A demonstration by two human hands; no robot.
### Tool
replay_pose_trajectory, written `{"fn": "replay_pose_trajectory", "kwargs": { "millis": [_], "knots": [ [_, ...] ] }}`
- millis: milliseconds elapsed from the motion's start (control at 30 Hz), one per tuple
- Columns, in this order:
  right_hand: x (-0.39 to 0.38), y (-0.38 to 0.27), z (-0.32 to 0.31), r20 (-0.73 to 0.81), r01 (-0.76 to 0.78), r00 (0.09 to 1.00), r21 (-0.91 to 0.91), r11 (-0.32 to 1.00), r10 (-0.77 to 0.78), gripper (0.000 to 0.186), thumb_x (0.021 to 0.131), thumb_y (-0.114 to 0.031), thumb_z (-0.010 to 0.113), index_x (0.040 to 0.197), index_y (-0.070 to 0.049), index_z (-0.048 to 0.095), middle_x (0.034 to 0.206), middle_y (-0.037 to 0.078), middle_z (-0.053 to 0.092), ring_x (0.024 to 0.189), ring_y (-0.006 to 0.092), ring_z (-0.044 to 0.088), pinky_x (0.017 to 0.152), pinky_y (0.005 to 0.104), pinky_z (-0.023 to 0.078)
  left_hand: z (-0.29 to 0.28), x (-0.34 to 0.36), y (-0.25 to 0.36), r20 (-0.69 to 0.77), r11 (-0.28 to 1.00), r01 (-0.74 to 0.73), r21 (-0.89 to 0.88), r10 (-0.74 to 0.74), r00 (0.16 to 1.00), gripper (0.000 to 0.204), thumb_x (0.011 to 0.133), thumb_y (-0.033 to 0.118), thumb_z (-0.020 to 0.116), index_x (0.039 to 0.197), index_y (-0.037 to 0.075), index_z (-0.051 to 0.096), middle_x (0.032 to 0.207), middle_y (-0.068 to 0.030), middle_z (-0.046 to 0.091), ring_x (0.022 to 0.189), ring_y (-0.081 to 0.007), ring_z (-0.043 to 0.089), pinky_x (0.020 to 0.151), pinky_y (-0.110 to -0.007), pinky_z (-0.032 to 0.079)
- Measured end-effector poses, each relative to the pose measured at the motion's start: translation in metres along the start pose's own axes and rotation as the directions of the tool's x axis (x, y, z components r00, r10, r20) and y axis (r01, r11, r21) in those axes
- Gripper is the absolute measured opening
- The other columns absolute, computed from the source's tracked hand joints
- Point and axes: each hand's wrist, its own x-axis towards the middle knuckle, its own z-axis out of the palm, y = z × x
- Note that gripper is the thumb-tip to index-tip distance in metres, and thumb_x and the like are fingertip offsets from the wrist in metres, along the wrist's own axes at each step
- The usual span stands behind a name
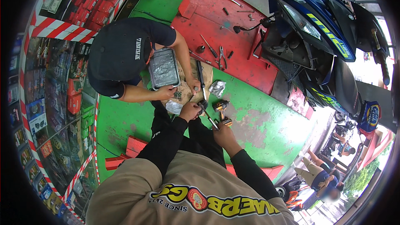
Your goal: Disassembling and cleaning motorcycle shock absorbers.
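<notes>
Gripping near end of metal bar in right hand, working low over green floor. Curling left hand narrowly at bar's far end, beside dark round part; not showing clearly enough to tell whether holding either. Slanting up and left between both hands, with bar passing just left of yellow-and-black cordless driver and ending near black-and-silver rod. Probably calling for steady left-hand bracing, even right-hand pressure, careful clearance from co-worker's hands just beyond.
</notes>
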Motion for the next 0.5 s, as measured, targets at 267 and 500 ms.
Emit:
{"fn": "replay_pose_trajectory", "kwargs": {
  "millis": [267, 500],
  "knots": [
    [0.001, -0.002, 0.012, 0.002, 0.069, 0.998, -0.029, 0.997, -0.069, 0.031, 0.093, -0.029, 0.060, 0.094, 0.001, 0.067, 0.086, 0.029, 0.067, 0.086, 0.0473, 0.065, 0.077, 0.0533, 0.051, -0.026, -0.012, -0.012, -0.055, 1.000, 0.006, 0.019, -0.005, 0.998, 0.016, 0.087, 0.016, 0.069, 0.094, 0.004, 0.061, 0.070, -0.0037, 0.062, 0.050, -0.0134, 0.060, 0.043, -0.029, 0.050],
    [0.004, -0.014, 0.016, 0.016, 0.083, 0.996, -0.050, 0.995, -0.082, 0.028, 0.091, -0.025, 0.060, 0.092, 0.002, 0.066, 0.084, 0.028, 0.067, 0.085, 0.0467, 0.065, 0.076, 0.0535, 0.051, 0.005, -0.028, 0.015, -0.002, 0.945, 0.263, -0.195, -0.269, 0.963, 0.035, 0.098, 0.036, 0.048, 0.095, 0.003, 0.058, 0.068, -0.0089, 0.063, 0.050, -0.0232, 0.064, 0.041, -0.037, 0.053]
  ]
}}
